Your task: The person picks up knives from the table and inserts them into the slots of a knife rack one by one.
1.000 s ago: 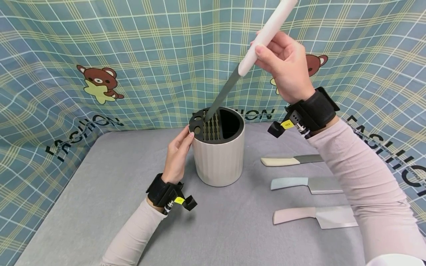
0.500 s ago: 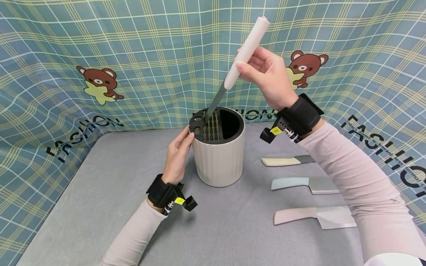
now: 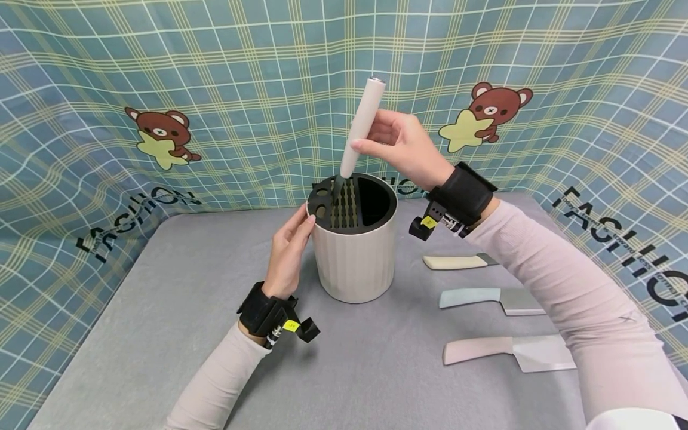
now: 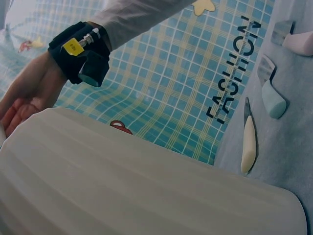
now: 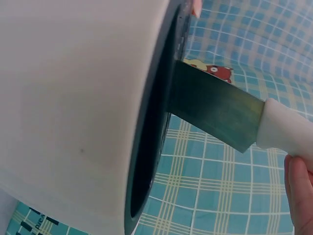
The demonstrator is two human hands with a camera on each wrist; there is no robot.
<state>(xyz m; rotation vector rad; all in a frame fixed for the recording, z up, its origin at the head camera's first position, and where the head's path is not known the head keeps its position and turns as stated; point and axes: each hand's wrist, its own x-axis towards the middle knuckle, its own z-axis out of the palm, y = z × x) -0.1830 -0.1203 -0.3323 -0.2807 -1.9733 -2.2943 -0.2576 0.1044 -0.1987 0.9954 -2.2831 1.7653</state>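
Observation:
In the head view a cream ribbed knife holder (image 3: 355,266) stands upright, its black top insert (image 3: 325,223) having slots, two round holes and one large opening. My right hand (image 3: 405,143) pinches the white handle of a kitchen knife (image 3: 361,128) between thumb and fingers. The blade points down, its lower part inside the slotted section; in the right wrist view the broad blade (image 5: 215,107) shows between handle and rim. My left hand (image 3: 285,257) rests on the holder's left side, thumb and fingers extended to the rim. The holder's wall fills much of the left wrist view.
On the grey table (image 3: 161,310), right of the holder, lie a cream-handled knife (image 3: 454,262), a blue-handled cleaver (image 3: 473,296) and a pink-handled cleaver (image 3: 478,349). My right sleeve covers part of the cream-handled knife's blade. A checked cloth (image 3: 258,89) hangs behind.
My right hand has moved down and left with the knife. The blade has sunk deeper into the holder and stands steeper. My left hand stays at the rim.

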